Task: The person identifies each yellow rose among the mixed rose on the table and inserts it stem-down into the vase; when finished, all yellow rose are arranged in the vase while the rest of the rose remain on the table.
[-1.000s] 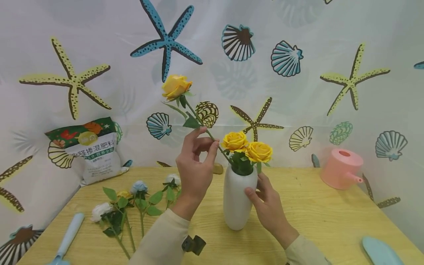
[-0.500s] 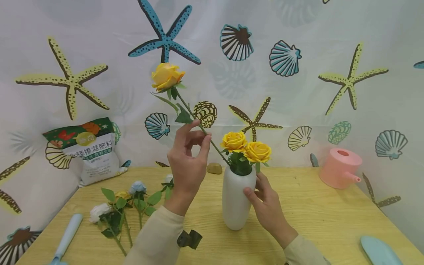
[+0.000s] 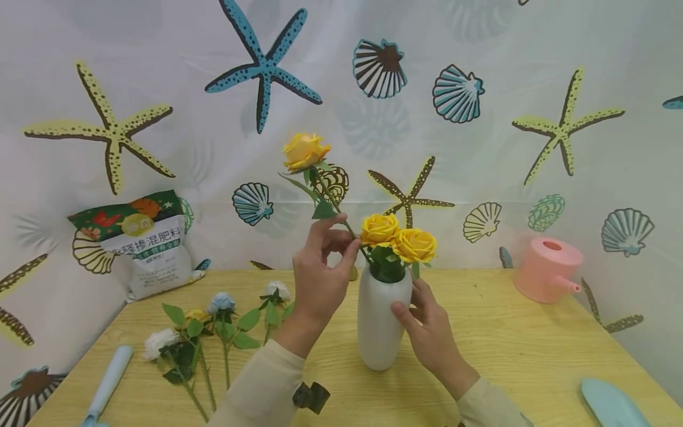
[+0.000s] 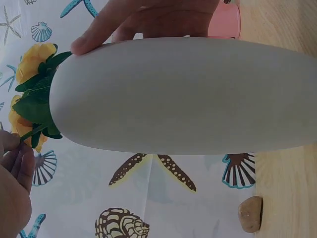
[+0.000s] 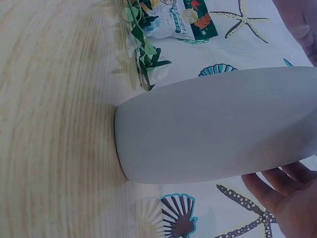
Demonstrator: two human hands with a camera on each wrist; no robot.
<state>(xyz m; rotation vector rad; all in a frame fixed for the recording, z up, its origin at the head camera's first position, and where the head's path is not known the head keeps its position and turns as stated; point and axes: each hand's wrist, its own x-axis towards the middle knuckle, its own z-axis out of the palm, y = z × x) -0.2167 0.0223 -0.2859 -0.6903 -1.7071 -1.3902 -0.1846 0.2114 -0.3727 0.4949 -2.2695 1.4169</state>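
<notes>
In the head view, my left hand (image 3: 322, 276) pinches the green stem of a yellow rose (image 3: 306, 152) between thumb and fingers. That stem slants down to the mouth of a white vase (image 3: 381, 326), where its lower end is hidden. Two more yellow roses (image 3: 415, 245) stand in the vase, their leaves bunched at the rim. On the vase's right side my right hand (image 3: 432, 338) holds it, thumb in front and fingers behind. The right wrist view shows its fingers (image 5: 270, 193) against the vase wall. The vase stands upright on the wooden table (image 3: 480, 344).
Several loose flowers, including a white rose (image 3: 161, 344) and a blue one (image 3: 221, 303), lie on the left. Beyond them leans a fertilizer bag (image 3: 155, 249). A blue-handled tool (image 3: 111, 379), a pink watering can (image 3: 549, 270), a light-blue piece (image 3: 610, 403) and a brown stone (image 4: 250, 214) also lie about.
Between the earlier frames my left hand rose up and left with the yellow rose. Now it has come down and right, the bloom lower and nearer the vase. My right hand stays on the vase.
</notes>
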